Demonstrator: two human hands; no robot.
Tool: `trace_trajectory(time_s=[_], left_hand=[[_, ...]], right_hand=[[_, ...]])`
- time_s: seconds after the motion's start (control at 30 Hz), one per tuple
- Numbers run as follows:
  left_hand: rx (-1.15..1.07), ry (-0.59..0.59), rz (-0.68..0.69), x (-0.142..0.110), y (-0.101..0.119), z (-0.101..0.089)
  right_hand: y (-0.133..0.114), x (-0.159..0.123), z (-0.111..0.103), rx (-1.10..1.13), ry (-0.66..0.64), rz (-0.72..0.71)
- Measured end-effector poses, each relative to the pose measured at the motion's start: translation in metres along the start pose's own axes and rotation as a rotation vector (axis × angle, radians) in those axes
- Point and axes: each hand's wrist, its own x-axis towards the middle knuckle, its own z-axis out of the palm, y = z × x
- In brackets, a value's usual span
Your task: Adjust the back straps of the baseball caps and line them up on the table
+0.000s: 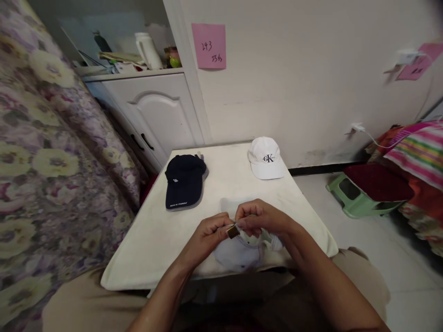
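Between the thumb and fingers of my left hand (213,232), a small brass-coloured rectangular clasp (233,231) is pinched. My right hand (258,217) is closed right beside it, its fingertips gripping what looks like a thin pale strap at the clasp. Below both hands a pale grey-white cap (239,255) lies on the table at the near edge, its inside partly showing; my fingers hide part of it. Farther off, a dark navy cap (185,177) rests at the left, and a white cap (266,158) with black lettering sits at the back right.
A cream cloth covers the small table (145,244), which stands against the wall. On the left hang a flowered curtain (51,166) and a white cabinet (155,110). A green stool (356,193) with a dark red top stands on the floor at right.
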Motion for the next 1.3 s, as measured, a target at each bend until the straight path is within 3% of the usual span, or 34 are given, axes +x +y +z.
trace_trajectory(time_s=[0.1,0.23,0.53,0.93,1.3], left_hand=[[0.027,0.017,-0.003,0.0,0.0,0.0],[0.064,0.063,-0.001,0.001,-0.001,0.0],[0.04,0.054,-0.011,0.001,0.0,-0.001],[-0.049,0.086,-0.083,0.003,-0.004,0.002],[-0.171,0.056,-0.148,0.002,-0.005,0.005]], right_hand=[[0.008,0.006,-0.001,0.098,-0.038,0.002],[0.015,0.011,-0.002,0.127,0.017,-0.024],[0.019,0.016,0.003,0.292,0.012,-0.027],[0.019,0.017,0.002,0.211,0.053,-0.083],[0.017,0.009,-0.009,0.101,-0.054,-0.04]])
